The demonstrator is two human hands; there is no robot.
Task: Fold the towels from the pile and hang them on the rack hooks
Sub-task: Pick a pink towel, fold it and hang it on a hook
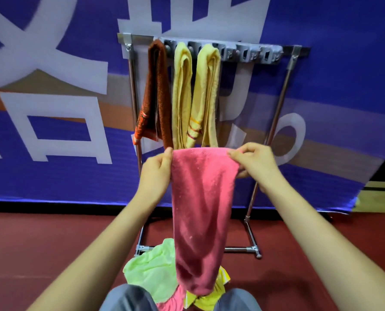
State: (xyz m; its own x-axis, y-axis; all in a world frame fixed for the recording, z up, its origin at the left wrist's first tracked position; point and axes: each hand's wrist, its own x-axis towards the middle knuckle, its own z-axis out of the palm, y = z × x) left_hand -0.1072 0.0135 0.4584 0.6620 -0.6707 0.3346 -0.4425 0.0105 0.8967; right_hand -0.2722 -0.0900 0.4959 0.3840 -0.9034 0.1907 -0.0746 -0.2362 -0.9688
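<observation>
1. At the bottom edge, two knees in grey trousers frame the view.
2. Just beyond them, a pile of loose towels lies on the red floor. It has a light green towel on the left, a bright yellow towel on the right, and a bit of pink cloth beneath.
3. Above the pile hangs a pink towel, folded into a long strip. Its lower end reaches down to the pile.
4. The left hand pinches the strip's top left corner between thumb and fingers.
5. The right hand grips the top right corner, fingers curled over the edge.
6. Behind the hands stands a metal rack with a row of grey hooks along its top bar.
7. Three folded towels hang side by side at the rack's left end: a brown towel, then two pale yellow towels. The hooks to their right are bare.
8. Farthest back, a blue banner with large white characters covers the wall.
</observation>
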